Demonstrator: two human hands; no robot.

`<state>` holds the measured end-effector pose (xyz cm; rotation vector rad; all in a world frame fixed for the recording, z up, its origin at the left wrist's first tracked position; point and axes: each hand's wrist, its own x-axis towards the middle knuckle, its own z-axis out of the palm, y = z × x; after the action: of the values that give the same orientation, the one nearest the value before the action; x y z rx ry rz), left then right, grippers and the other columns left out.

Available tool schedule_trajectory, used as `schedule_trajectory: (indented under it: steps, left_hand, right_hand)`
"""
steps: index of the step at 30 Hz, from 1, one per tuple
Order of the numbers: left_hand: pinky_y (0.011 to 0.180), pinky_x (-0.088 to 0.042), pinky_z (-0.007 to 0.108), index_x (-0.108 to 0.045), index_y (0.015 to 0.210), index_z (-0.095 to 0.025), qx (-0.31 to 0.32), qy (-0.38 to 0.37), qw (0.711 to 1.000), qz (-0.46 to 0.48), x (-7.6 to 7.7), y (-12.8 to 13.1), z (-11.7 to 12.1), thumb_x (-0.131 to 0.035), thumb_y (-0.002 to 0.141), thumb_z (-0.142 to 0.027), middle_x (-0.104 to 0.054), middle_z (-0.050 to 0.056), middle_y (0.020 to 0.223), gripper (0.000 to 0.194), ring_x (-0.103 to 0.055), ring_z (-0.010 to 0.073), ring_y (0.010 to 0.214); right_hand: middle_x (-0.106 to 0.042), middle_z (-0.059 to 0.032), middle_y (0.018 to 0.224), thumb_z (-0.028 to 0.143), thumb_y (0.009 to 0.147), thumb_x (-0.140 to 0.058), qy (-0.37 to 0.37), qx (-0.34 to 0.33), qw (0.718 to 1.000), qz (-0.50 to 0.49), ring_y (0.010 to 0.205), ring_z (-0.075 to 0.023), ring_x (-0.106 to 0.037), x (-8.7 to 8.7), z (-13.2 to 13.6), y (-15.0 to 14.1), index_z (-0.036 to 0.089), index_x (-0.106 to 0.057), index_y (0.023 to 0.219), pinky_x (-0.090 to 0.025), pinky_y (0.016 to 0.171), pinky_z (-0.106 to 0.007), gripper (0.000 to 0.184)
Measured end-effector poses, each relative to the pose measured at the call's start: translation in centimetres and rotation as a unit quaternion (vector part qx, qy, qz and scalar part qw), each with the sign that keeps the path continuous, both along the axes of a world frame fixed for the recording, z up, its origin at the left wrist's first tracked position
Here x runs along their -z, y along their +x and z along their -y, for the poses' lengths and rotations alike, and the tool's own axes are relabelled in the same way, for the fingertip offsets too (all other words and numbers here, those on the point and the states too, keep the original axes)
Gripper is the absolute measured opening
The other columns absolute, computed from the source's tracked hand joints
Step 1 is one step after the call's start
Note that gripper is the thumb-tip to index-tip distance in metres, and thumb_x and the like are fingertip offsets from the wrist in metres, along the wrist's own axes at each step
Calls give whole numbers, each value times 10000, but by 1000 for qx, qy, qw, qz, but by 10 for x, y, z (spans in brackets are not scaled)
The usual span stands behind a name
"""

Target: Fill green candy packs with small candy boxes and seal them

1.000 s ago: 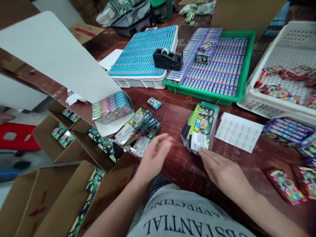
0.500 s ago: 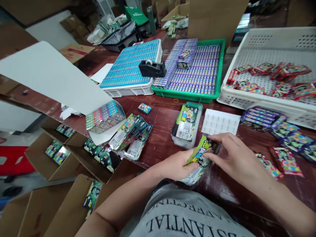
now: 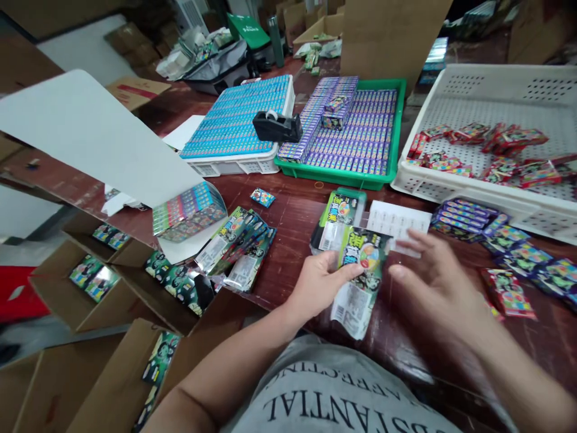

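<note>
My left hand (image 3: 318, 282) pinches a flat black-and-green printed packet (image 3: 358, 300) between thumb and fingers, holding it tilted above the table. Fingers apart and somewhat blurred, my right hand (image 3: 435, 279) hovers to the right of that packet with nothing visible in it. Behind the held packet, more such packets (image 3: 339, 207) lie in a clear plastic tray (image 3: 361, 197), partly covered. A white sheet of small labels (image 3: 396, 219) lies by my right fingertips. To the left, a fanned pile of similar packets (image 3: 243, 252) rests on the table edge.
Blue boxes (image 3: 238, 120) fill a white crate; purple boxes (image 3: 365, 132) fill a green crate (image 3: 338, 175). A black tape dispenser (image 3: 277, 127) sits between them. Red packets (image 3: 509, 141) lie in a white basket (image 3: 478, 207). Open cartons (image 3: 180, 288) stand at lower left.
A packet was taken up from the plastic tray with both hands on it. Now only my left hand holds it, face up; my right hand has let go and moved right.
</note>
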<state>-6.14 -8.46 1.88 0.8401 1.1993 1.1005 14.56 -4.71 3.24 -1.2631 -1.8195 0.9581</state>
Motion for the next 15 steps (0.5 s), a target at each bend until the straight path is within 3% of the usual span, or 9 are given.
schedule_trajectory:
  steps: [3, 6, 8, 10, 12, 15]
  left_hand:
    - [861, -557, 372, -725, 1092, -137, -77, 1, 996, -37, 11, 6, 9, -738, 873, -471, -771, 111, 1062, 399, -713, 249, 941]
    - [872, -525, 350, -682, 1104, -181, -104, 18, 981, -163, 25, -3, 23, -620, 957, -502, -752, 85, 1036, 359, -690, 239, 949]
    - [881, -507, 334, -644, 1110, -204, -131, 22, 968, -211, 35, -19, 33, -558, 991, -504, -733, 66, 1028, 333, -676, 225, 941]
    - [894, -501, 323, -609, 1135, -213, -167, 13, 964, -207, 43, -39, 44, -526, 1008, -498, -716, 63, 1059, 323, -669, 219, 963]
    - [935, -494, 329, -583, 1194, -218, -196, 3, 962, -190, 50, -58, 55, -515, 1016, -490, -702, 74, 1137, 332, -662, 225, 1030]
    - [950, -496, 354, -588, 1222, -231, -210, -19, 960, -185, 55, -77, 68, -536, 1004, -493, -694, 88, 1201, 346, -656, 244, 1061]
  right_hand:
    - [-774, -120, 1052, 526, 998, -492, -92, -22, 993, 66, 854, -299, -771, 30, 25, -36, 246, -555, 1308, -602, 688, -408, 422]
    - [-782, -123, 881, 515, 1039, -348, -53, -1, 981, 188, 660, -313, -760, 51, 43, -60, 212, -609, 1165, -539, 550, -377, 419]
    - [-776, -107, 816, 497, 1051, -307, -37, -56, 977, 202, 636, -301, -758, 56, 41, -69, 215, -626, 1116, -533, 540, -363, 431]
    - [-788, -90, 868, 477, 1058, -330, -51, -154, 971, 175, 740, -291, -777, 54, 23, -79, 226, -627, 1162, -574, 610, -372, 403]
    - [-777, -108, 1127, 447, 1048, -400, -29, -225, 964, 135, 991, -289, -762, 45, -12, -100, 226, -561, 1347, -606, 814, -430, 405]
    - [-466, -174, 1581, 342, 1005, -489, 124, -287, 938, 152, 1425, -310, -485, 28, -85, -163, 147, -310, 1589, -430, 1153, -515, 641]
